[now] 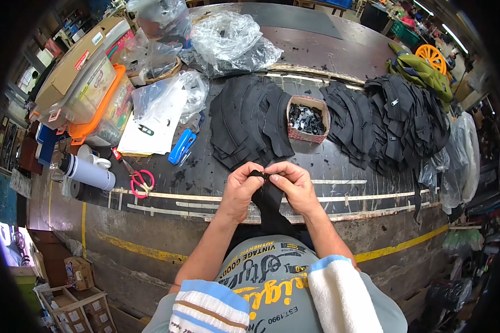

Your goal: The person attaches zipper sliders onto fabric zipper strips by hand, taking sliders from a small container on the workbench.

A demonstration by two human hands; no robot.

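My left hand (242,190) and my right hand (292,186) meet at the table's front edge, both pinching the upper end of a black fabric strip (270,203). The strip hangs down toward my lap. A small dark piece shows between the fingertips, too small to make out. Just beyond my hands lies a pile of black fabric pieces (249,119). To its right stands a small red patterned box (308,119) holding many small metal and black parts. More black pieces (350,122) are stacked right of the box, some with zipper pulls.
Pink-handled scissors (142,183), a blue stapler (181,147), papers (150,130) and a light bottle (89,172) lie at left. Behind them are plastic bins (103,105) and clear bags (225,39). A green bag (422,75) is at the far right.
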